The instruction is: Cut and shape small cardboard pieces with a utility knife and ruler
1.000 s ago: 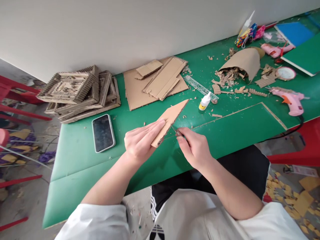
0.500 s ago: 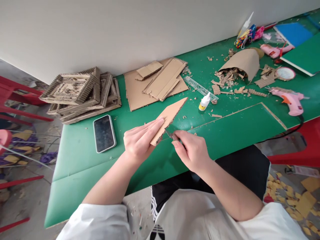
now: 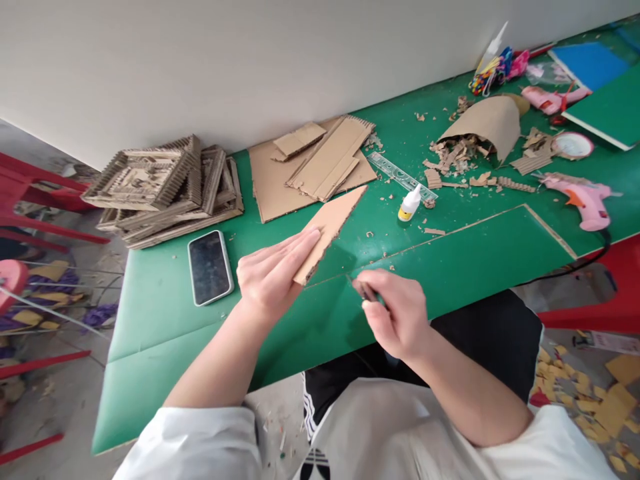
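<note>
My left hand point(image 3: 273, 270) grips a flat piece of cardboard point(image 3: 334, 225) with a slanted far end, its fingers lying over the top face and its ragged edge turned to the right. In my right hand point(image 3: 397, 310) is a small dark-handled knife point(image 3: 367, 291), its thin blade blurred and pointing up and left. A gap separates the blade from the cardboard. Beyond the hands, a small white glue bottle point(image 3: 409, 205) stands upright by a clear ruler point(image 3: 400, 176).
A phone point(image 3: 211, 268) lies left of my hands, below stacked corrugated cardboard frames point(image 3: 165, 190). Cardboard sheets point(image 3: 270, 193) rest against the wall side. To the right are a curved cardboard piece point(image 3: 487, 127) over scraps, a pink glue gun point(image 3: 583, 200) and a tape roll point(image 3: 573, 145).
My right hand has drawn the knife away from the cardboard edge, to the right and down. My left hand has shifted slightly left with the cardboard.
</note>
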Demonstrator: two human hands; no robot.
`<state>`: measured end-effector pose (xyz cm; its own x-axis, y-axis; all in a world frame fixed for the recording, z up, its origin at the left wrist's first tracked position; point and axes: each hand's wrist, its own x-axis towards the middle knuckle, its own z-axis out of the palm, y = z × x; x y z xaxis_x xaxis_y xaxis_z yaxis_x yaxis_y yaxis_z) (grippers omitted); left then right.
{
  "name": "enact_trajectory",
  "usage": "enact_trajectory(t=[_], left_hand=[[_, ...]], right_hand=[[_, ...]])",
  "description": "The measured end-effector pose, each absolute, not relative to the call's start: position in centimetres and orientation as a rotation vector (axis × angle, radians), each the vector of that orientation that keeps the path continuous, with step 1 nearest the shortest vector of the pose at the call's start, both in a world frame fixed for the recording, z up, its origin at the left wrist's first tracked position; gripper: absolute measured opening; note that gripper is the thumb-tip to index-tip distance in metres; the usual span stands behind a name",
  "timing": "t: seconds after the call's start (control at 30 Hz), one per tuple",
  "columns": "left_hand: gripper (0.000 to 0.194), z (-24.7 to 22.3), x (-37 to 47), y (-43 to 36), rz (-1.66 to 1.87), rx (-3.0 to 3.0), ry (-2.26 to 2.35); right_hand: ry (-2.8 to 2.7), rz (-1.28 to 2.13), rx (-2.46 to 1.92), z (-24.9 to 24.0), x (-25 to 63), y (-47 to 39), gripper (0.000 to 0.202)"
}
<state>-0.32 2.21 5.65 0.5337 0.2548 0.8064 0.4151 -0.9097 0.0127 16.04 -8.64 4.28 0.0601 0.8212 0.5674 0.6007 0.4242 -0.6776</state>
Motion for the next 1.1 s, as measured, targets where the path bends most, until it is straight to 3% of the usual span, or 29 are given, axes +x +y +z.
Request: enact_trajectory(t=[0.23,0.6,1.1], left_hand=[[0.015,5.9,-0.3,2.1,-1.451,-2.602,-1.082],[0.007,7.4,0.3,0.0,-1.566,-2.805,-1.216],[0.020,7.7,0.6,-1.1,-1.566,-3.008,-1.093]], right_hand=[[-1.303,0.417,-1.242,3.7,17.1,-8.5,0.022],[-1.174,0.506,-1.266,3.1,17.5,-8.2,0.026],[-1.329,0.467,-1.103,4.2,17.2,-8.9,0.030]])
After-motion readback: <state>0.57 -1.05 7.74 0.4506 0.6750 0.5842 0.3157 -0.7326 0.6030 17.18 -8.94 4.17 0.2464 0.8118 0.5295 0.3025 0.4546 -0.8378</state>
